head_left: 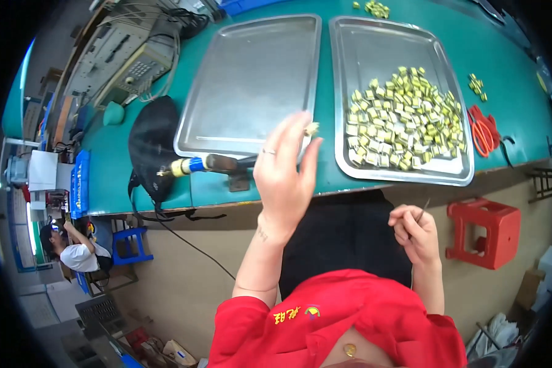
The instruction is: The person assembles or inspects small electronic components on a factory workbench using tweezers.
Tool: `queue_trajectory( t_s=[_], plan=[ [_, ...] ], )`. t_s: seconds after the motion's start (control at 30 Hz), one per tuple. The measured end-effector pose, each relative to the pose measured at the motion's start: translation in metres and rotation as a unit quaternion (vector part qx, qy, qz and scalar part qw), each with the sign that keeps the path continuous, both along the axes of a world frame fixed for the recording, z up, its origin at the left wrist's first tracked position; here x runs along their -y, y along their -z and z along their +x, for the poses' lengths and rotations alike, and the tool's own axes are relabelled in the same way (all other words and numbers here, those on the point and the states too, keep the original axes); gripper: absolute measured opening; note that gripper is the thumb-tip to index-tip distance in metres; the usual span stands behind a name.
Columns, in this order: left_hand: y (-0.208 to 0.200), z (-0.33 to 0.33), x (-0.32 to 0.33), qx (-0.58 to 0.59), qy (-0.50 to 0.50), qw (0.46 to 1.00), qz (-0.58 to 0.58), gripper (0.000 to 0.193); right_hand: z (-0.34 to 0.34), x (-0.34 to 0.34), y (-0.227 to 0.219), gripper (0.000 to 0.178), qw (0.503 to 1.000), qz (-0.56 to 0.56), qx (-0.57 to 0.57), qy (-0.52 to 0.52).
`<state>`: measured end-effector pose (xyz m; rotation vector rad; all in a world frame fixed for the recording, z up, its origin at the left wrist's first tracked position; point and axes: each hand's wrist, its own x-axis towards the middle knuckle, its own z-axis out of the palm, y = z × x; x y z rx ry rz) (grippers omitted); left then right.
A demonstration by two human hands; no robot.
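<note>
My left hand is raised over the near edge of the left metal tray. Between its thumb and forefinger sits a small yellow-wrapped component, like a tiny coil or transformer. My right hand is low in front of the bench, its fingers pinched on a thin pointed metal tool, perhaps tweezers. Left of my left hand, a rod-shaped tool with yellow and blue bands, resembling a soldering iron, is held at the bench edge. Many similar yellow components lie heaped in the right metal tray.
Red-handled scissors and a few loose components lie right of the trays. A black bag and a bench instrument stand left on the green bench. A red stool is at right. Another person sits far left.
</note>
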<state>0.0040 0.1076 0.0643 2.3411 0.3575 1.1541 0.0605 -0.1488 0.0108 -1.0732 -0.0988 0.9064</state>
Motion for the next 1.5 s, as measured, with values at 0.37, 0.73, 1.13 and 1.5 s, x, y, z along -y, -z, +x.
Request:
queue_trajectory(
  t_s=[0.37, 0.73, 1.13, 1.5],
  plan=[
    [0.033, -0.008, 0.010, -0.201, -0.044, 0.970, 0.128, 0.052, 0.012, 0.002, -0.004, 0.011, 0.998, -0.047, 0.042, 0.001],
    [0.049, 0.017, -0.006, -0.177, 0.005, 0.980, 0.089, 0.055, 0.012, -0.004, -0.008, 0.010, 0.998, -0.050, 0.041, 0.016],
    [0.010, 0.053, 0.012, -0.140, 0.302, 0.940, -0.070, 0.048, 0.089, -0.011, -0.052, 0.009, 0.837, -0.276, 0.468, 0.070],
    [0.020, 0.097, 0.008, -0.073, 0.379, 0.816, -0.431, 0.035, 0.193, -0.105, -0.066, 0.023, 0.616, -0.411, 0.666, -0.089]
  ],
)
